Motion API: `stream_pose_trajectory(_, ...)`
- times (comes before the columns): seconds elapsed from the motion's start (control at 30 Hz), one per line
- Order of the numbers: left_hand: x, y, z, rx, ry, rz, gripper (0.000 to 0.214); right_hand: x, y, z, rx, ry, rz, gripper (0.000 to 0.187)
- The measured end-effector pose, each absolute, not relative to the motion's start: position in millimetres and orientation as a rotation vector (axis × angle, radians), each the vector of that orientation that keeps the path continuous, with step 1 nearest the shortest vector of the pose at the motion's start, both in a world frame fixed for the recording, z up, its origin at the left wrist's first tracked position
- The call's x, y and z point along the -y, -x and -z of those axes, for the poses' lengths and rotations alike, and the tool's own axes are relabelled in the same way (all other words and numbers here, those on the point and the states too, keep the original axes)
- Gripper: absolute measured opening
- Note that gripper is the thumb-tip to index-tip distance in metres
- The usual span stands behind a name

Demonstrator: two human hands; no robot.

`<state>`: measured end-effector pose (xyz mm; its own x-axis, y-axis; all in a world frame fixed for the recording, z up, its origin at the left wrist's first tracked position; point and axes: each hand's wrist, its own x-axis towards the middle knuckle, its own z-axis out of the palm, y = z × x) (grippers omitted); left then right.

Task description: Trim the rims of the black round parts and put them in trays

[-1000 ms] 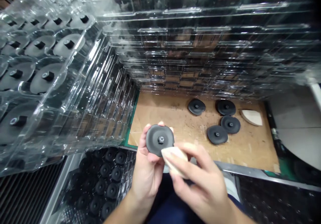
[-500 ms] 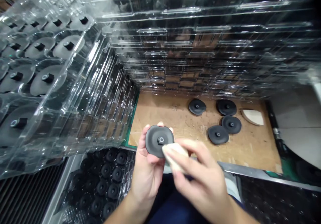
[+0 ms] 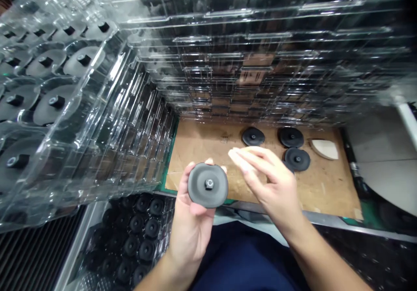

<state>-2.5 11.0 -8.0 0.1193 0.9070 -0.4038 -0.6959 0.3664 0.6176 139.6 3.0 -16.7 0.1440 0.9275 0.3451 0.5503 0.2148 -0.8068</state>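
My left hand [image 3: 192, 226] grips a round black rubber disc [image 3: 207, 185] with a small metal nut at its centre, held face up above the near edge of the brown work board [image 3: 202, 143]. My right hand [image 3: 270, 186] hovers just right of the disc and above the board, fingers closed round a small pale piece [image 3: 237, 157], blurred by motion. Three more black discs [image 3: 253, 136] [image 3: 291, 137] [image 3: 296, 159] lie on the board behind my right hand.
Tall stacks of clear plastic trays [image 3: 260, 56] wall in the board at the back and the left [image 3: 81, 108]; the left top tray holds black discs. A pale wedge-shaped piece [image 3: 324, 148] lies at the board's right. A tray of black discs [image 3: 137, 230] sits low at left.
My right hand has lifted away from the disc's face, moving up and to the right with the pale piece, and now hides one disc on the board. The left hand holds steady.
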Motion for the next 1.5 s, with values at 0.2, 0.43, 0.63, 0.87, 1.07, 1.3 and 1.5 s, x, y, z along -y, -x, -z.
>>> stream_pose_trajectory(0.2, -10.6, -0.3, 4.1, -0.859, -0.316, -1.147, 0.049, 8.1, -123.0, -2.8, 1.707, 1.317, -0.46, 0.031)
stream_pose_trajectory(0.43, -10.3, 4.1, 8.9, -0.879, -0.275, -1.118, 0.041, 12.5, -117.3, 6.9, 1.662, 1.305, -0.513, 0.031)
stream_pose_trajectory(0.63, -16.6, 7.9, 15.0, -0.868, -0.292, -1.159, 0.05, 40.5, -137.5, 38.7, 1.004, 1.436, -0.968, 0.021)
stream_pose_trajectory(0.87, -14.6, 6.9, 17.5, -0.896, -0.249, -1.08, 0.052, 29.1, -148.2, 63.4, 0.642, 1.408, -1.227, 0.036)
stream_pose_trajectory(1.07, -7.7, 1.7, 17.4, -0.909, -0.308, -1.008, 0.055, 9.4, -133.3, 6.6, 1.141, 1.413, -0.816, 0.028)
stream_pose_trajectory(1.3, -7.4, 8.3, 14.4, -1.017, -0.319, -0.904, 0.044, -0.8, -122.3, -23.9, 1.853, 1.323, -0.796, 0.021)
stream_pose_trajectory(1.5, -6.7, 11.8, 15.9, -0.806, -0.319, -0.869, 0.052, 7.2, -128.4, -25.6, 1.838, 1.172, -0.712, 0.024)
